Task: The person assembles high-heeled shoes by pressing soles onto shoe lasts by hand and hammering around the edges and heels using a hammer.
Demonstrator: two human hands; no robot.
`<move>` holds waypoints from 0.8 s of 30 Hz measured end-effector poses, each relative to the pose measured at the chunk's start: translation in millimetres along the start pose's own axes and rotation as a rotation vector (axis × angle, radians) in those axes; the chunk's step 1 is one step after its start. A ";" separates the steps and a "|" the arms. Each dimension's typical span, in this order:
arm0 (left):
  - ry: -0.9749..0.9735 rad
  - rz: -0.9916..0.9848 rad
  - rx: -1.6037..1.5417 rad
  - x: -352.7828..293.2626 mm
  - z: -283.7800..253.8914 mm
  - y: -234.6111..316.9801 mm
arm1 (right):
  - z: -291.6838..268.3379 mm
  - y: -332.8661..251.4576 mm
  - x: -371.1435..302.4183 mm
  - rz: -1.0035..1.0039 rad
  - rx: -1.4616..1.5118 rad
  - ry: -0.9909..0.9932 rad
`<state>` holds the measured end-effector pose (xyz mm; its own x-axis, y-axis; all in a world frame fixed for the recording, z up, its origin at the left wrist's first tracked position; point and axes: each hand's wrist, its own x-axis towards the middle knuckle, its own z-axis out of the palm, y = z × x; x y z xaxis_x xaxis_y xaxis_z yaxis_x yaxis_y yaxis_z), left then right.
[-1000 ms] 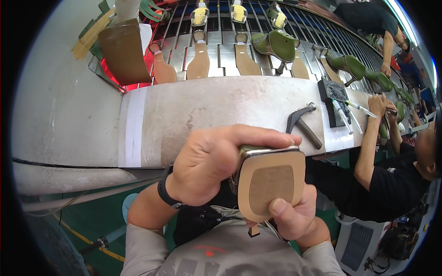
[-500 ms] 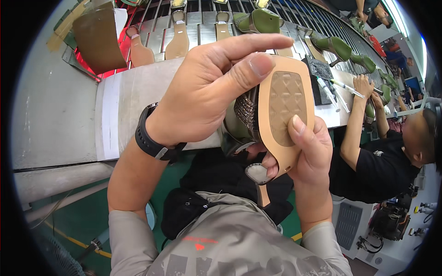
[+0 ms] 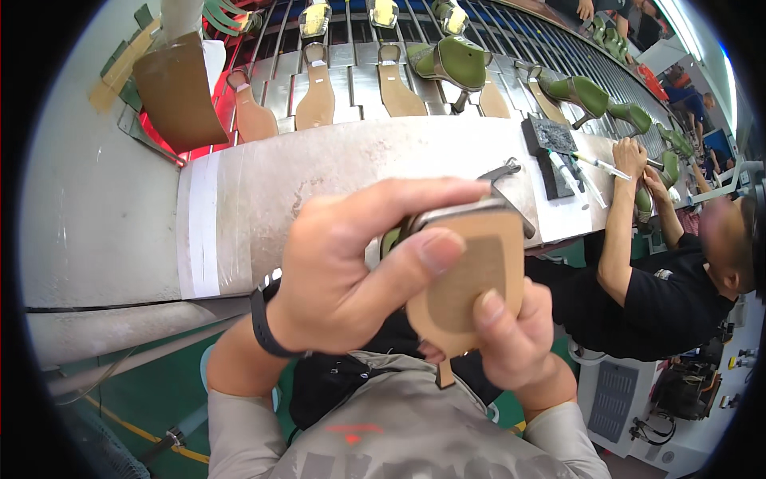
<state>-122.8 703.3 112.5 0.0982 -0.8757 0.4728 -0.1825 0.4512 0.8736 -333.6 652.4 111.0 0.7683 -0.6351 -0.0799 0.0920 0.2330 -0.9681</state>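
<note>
Above my lap I hold a heeled shoe between both hands, its toe end pointing away and its slim heel toward me. Its tan insole faces up, with a darker brown panel in the middle, blurred by motion. My left hand is closed round the toe end from the left, thumb on the insole's edge and forefinger along the front. On the other side my right hand grips the narrower part, its thumb pressed on the panel. Most of the upper is hidden under the insole and my fingers.
Beyond the pale worktable, a roller conveyor carries tan insoles and green heeled shoes. A dark tool lies behind my hands. Right of it, white syringe-like tubes rest against a black block. A co-worker works at right.
Both hands have brought the shoe lower and closer to me, tilting it. More tabletop and the dark tool now show behind it. The grip looks much the same.
</note>
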 end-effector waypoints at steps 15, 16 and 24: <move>0.268 -0.184 0.035 -34.5 0.8 43.4 | 33.0 25.2 4.5 -0.374 -0.350 -0.214; 0.338 -0.183 0.013 -33.6 0.7 41.8 | 32.1 27.0 5.7 -0.373 -0.336 -0.218; 0.348 -0.259 0.276 -34.1 -15.3 44.1 | 36.1 28.3 18.1 -0.482 -0.448 -0.266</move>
<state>-119.2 755.7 136.6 0.4854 -0.8225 0.2964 -0.3558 0.1238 0.9263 -294.2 674.0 90.7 0.8416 -0.3764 0.3872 0.2350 -0.3904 -0.8902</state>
